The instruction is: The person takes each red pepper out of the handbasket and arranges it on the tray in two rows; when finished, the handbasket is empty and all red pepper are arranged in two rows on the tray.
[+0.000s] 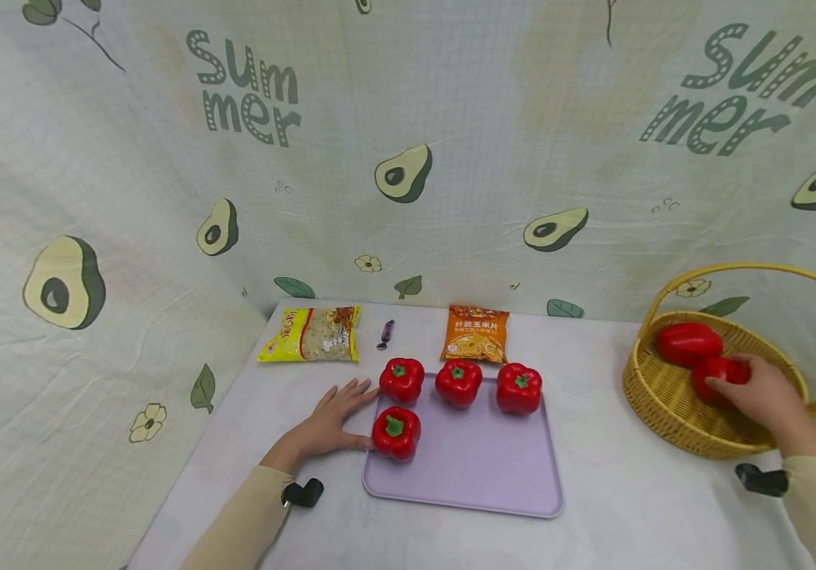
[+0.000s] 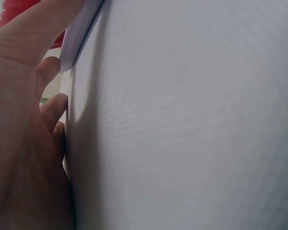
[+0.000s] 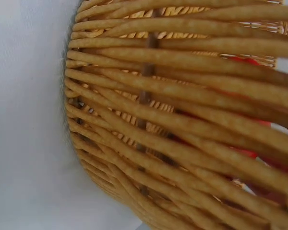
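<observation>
Grips red pepper (image 1: 715, 381) inside wicker basket (image 1: 653, 410) with right hand (image 1: 767, 394); rests left hand (image 1: 329, 423) at tray's (image 1: 482, 471) left edge beside bell pepper (image 1: 397, 435).

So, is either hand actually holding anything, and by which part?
The right hand appears to hold a round red object in the basket, thumb and fingers over its upper side; the left hand holds nothing.

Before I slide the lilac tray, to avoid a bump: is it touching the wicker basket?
Apart. The head view shows bare white table between the lilac tray and the wicker basket.
</observation>
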The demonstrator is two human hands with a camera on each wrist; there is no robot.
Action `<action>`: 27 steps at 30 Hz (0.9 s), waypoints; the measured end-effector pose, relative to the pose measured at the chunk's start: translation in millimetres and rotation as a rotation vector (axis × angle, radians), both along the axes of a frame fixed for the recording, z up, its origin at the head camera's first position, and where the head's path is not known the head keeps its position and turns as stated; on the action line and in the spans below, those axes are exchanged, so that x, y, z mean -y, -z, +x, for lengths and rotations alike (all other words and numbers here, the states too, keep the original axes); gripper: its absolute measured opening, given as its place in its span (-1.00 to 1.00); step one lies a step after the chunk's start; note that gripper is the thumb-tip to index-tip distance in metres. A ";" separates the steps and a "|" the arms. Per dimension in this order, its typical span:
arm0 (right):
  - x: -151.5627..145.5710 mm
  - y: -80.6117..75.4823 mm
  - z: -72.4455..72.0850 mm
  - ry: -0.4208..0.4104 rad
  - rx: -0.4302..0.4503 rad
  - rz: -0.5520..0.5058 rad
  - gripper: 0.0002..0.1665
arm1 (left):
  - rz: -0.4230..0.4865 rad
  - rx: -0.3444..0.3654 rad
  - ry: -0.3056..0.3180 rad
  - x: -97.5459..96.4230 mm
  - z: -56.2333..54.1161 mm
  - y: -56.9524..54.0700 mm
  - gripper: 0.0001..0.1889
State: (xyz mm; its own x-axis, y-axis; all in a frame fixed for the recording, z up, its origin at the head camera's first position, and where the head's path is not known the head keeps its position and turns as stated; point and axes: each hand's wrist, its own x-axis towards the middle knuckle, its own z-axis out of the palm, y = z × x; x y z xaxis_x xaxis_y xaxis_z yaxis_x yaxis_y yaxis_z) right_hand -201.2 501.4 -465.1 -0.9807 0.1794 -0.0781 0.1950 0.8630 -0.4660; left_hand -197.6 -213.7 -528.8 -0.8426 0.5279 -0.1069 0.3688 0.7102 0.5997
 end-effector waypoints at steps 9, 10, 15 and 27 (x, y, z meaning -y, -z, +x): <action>3.9 -1.3 3.2 -0.142 0.002 -0.011 -0.05 | 0.000 -0.001 0.002 0.6 0.4 -1.2 0.00; 4.9 -1.4 4.5 -0.157 0.002 -0.013 -0.06 | -0.002 -0.001 0.002 0.6 0.4 -0.8 0.00; 12.4 -4.2 9.4 -0.209 0.025 -0.029 -0.11 | -0.011 -0.001 -0.004 0.7 0.3 0.6 0.01; 31.1 -9.9 13.6 -0.210 0.029 0.061 0.01 | -0.009 0.002 -0.013 -0.1 1.4 1.0 0.00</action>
